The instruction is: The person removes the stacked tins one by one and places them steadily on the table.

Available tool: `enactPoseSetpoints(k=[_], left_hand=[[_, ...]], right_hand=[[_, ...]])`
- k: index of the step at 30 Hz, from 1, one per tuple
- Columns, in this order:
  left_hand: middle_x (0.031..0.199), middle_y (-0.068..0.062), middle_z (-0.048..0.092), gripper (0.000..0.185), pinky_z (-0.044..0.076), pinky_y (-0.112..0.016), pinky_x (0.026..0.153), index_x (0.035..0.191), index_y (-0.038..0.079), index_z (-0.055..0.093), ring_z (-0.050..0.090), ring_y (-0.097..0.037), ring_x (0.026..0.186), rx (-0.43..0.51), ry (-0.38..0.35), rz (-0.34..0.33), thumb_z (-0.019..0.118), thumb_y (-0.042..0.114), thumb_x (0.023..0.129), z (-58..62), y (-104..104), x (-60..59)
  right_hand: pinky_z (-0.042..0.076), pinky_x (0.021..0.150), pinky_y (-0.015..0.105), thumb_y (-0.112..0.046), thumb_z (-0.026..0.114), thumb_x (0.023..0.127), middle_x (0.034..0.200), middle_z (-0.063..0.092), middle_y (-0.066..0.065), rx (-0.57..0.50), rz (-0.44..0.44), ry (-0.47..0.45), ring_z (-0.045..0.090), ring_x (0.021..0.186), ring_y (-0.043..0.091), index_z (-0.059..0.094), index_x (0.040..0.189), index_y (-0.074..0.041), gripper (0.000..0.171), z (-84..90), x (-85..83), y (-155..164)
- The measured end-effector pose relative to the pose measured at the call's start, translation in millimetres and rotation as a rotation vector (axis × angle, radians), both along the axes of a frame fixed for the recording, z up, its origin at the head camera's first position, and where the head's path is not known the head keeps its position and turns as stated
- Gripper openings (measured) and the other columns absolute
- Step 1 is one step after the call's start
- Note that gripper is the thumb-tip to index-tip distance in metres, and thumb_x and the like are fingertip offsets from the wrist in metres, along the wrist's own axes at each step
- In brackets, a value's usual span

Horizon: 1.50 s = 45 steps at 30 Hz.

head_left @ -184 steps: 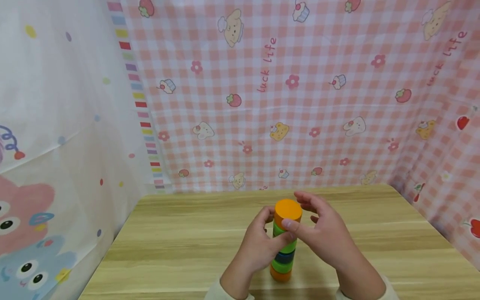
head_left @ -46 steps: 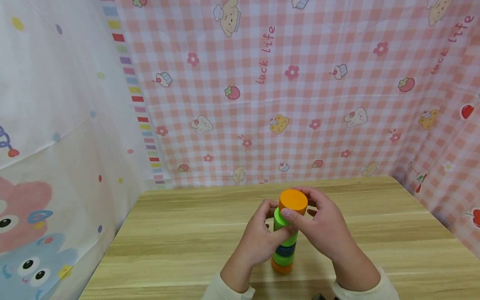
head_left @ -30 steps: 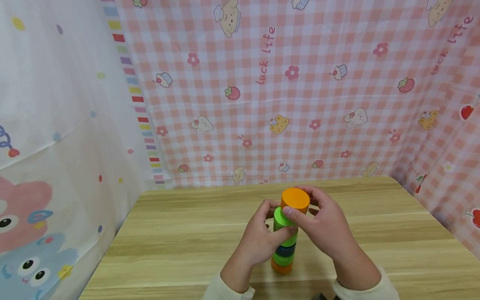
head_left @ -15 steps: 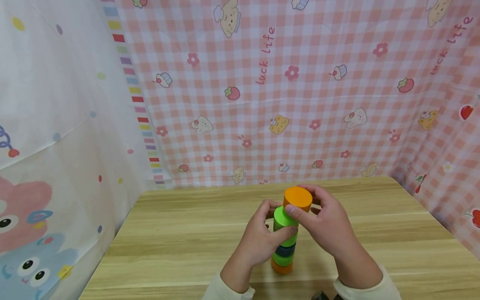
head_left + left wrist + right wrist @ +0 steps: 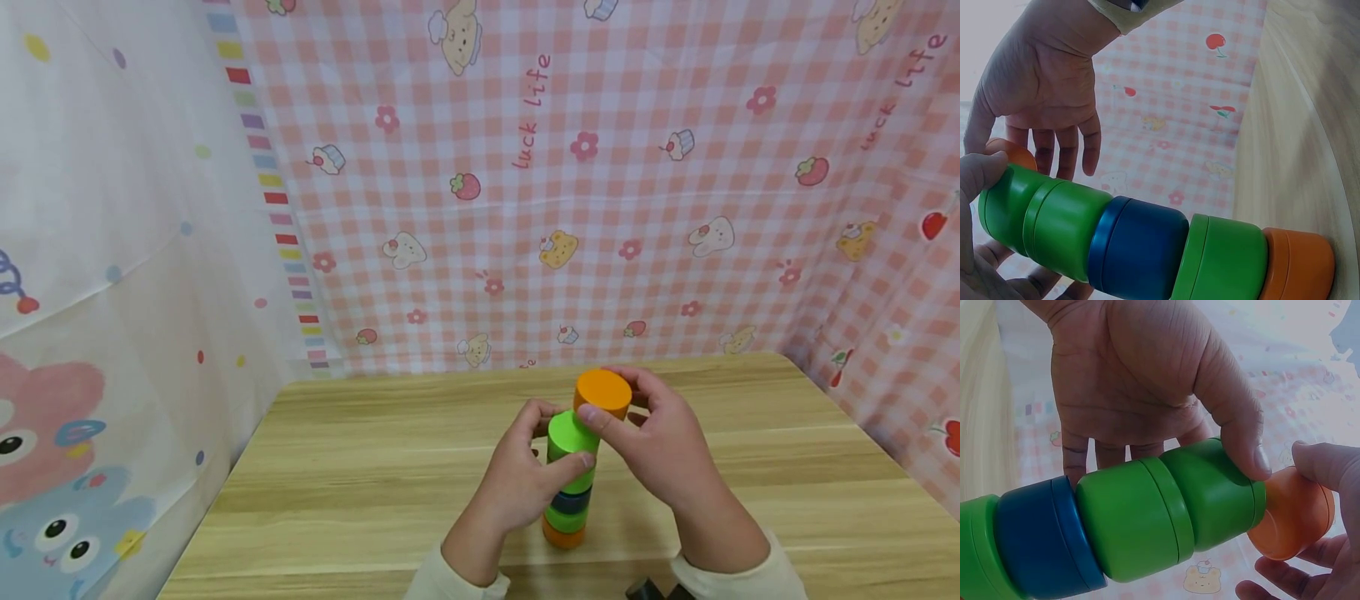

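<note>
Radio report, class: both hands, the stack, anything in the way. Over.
Left hand gripping upright five-piece stack near its top. Right hand holding orange container, offset from stack's top. No obstruction visible.

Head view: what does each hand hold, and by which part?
Right hand: upper orange piece, by its side wall. Left hand: the stack, around its upper green part.

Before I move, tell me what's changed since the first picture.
The upper orange canister has moved right, off-centre from the stack, baring most of the green lid beneath. The right hand went with it, its fingers now closer round it. The left hand still holds the stack's upper part, and the stack stays upright.
</note>
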<state>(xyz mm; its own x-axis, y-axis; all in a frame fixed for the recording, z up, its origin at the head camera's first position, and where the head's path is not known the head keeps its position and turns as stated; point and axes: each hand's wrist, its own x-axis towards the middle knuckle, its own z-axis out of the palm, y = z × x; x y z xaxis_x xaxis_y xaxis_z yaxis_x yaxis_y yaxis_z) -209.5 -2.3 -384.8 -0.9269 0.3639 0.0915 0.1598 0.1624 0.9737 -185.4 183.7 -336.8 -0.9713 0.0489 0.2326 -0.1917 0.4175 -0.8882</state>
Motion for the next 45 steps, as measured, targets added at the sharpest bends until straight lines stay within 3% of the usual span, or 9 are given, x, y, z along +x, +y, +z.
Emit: enactPoseSetpoints(k=[45], left_hand=[[0.133, 0.008, 0.062, 0.04, 0.042, -0.057, 0.108, 0.127, 0.029, 0.059, 0.051, -0.021, 0.13, 0.004, 0.017, -0.004, 0.08, 0.036, 0.093, -2.2, 0.3, -0.6]], right_hand=[[0.043, 0.103, 0.052, -0.045, 0.076, 0.097, 0.141, 0.06, 0.014, 0.029, -0.044, -0.001, 0.052, 0.127, 0.03, 0.055, 0.146, -0.009, 0.064, -5.9, -8.4, 5.3]])
